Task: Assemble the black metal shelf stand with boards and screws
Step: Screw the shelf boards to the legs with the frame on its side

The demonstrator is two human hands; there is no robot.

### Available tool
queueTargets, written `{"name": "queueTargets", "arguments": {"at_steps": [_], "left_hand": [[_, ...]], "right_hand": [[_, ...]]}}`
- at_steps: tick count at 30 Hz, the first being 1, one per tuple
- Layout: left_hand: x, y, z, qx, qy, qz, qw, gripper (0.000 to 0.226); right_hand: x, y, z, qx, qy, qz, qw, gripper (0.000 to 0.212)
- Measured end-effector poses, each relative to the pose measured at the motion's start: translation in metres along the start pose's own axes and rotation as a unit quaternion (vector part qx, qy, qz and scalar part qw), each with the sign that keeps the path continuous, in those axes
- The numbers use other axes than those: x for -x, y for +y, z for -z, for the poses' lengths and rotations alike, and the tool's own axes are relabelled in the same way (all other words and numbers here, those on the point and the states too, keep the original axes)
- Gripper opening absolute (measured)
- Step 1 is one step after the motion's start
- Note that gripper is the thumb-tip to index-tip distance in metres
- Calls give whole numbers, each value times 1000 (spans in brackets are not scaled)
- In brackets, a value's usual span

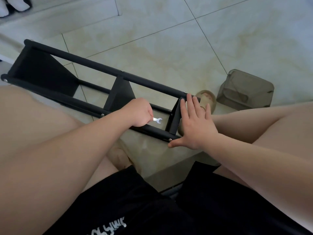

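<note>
Tiled floor, sideways black stand (three boards)

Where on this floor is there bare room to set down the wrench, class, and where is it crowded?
Free: the tiled floor beyond the stand, left of the tan object; also the tile between the knees. Crowded: the stand's near end, where left hand, wrench, right hand and sandal meet.

1. We see the black shelf stand lying on the tiled floor, three boards between its rails.
2. The left hand grips a small silver wrench beside the near rail.
3. The right hand lies flat, fingers spread, across the end board.
4. A khaki bag sits beyond it.
</note>
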State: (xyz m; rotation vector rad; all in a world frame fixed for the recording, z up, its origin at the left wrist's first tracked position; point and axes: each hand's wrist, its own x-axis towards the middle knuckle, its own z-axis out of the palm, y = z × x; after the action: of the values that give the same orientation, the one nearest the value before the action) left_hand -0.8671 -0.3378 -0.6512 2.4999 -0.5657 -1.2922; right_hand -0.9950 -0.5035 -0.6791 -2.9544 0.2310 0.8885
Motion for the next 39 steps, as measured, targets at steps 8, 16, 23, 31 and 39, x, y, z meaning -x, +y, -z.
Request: {"name": "queueTargets", "arguments": {"at_steps": [8, 16, 23, 31, 39], "left_hand": [[-38, 7, 13, -35, -48, -41, 997, 11], [-63, 18, 23, -10, -66, -64, 996, 16], [-75, 24, 10, 52, -86, -65, 993, 16], [-80, 37, 7, 168, -113, -10, 979, 9], [-76, 38, 3, 223, -84, 44, 970, 6]], "right_hand": [[-7, 16, 7, 14, 9, 30, 999, 141], [-12, 10, 17, -6, -13, 18, 1000, 148], [-14, 8, 28, 12, -46, 21, 999, 142], [-16, 9, 30, 2, -40, 25, 999, 141], [-18, 9, 30, -1, -38, 23, 999, 142]]}}
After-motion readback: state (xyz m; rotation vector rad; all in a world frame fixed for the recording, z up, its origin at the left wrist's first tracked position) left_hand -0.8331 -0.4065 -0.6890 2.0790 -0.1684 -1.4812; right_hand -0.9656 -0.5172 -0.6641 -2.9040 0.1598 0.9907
